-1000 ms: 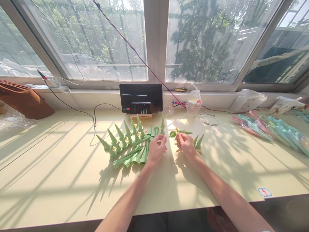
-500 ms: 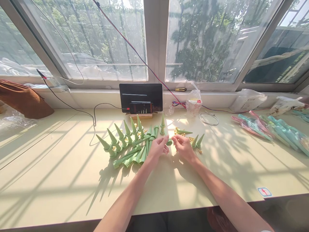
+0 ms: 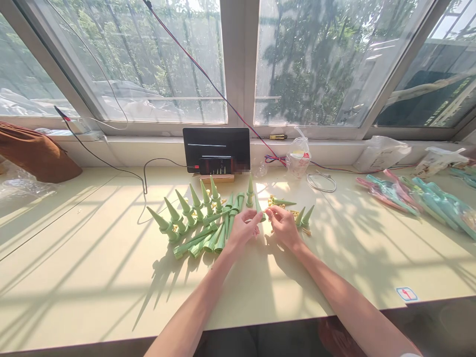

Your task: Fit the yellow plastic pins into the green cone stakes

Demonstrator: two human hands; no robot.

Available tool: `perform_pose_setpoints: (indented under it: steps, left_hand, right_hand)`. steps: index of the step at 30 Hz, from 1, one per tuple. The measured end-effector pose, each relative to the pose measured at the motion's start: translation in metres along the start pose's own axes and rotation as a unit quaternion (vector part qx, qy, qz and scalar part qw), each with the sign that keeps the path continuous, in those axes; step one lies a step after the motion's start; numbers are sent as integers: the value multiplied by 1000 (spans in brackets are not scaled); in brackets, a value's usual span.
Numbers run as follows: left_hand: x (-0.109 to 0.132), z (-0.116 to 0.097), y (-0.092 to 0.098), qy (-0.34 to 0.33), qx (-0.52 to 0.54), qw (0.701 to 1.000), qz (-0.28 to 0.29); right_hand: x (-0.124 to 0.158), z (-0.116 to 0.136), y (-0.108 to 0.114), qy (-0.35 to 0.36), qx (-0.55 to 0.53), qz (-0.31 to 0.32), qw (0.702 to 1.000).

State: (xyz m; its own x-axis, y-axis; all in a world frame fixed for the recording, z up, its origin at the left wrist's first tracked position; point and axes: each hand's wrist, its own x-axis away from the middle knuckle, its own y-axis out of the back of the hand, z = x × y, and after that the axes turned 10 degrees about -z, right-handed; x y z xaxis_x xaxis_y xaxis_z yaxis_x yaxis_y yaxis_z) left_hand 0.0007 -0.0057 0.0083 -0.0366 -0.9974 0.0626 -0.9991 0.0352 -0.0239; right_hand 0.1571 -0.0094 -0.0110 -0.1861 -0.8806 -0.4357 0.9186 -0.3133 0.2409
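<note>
Head view: left hand [image 3: 243,229] pinches green cone [image 3: 258,206], right hand [image 3: 285,228] pinched beside.

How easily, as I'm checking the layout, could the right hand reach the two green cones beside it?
Probably yes: the green cones stand close beside the right hand, with nothing tall apparently between.

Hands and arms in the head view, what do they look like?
The left hand and right hand are ungloved, and both forearms are bare, with no watch or bracelet visible. A whitish edge by the right forearm may be a sleeve.
</note>
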Motion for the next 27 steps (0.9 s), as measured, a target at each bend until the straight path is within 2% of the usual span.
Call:
perform_pose_setpoints:
  steps: [15, 22, 27]
  left_hand:
    - [-1, 7, 2, -67, -52, 996, -3]
    - [-2, 8, 3, -77, -73, 994, -11]
    - [-3, 10, 3, -80, -74, 994, -12]
  right_hand:
    - [-1, -1, -1, -21, 7, -3, 1000]
    - [-2, -4, -2, -94, -25, 12, 995]
    - [-3, -3, -1, -159, -89, 32, 983]
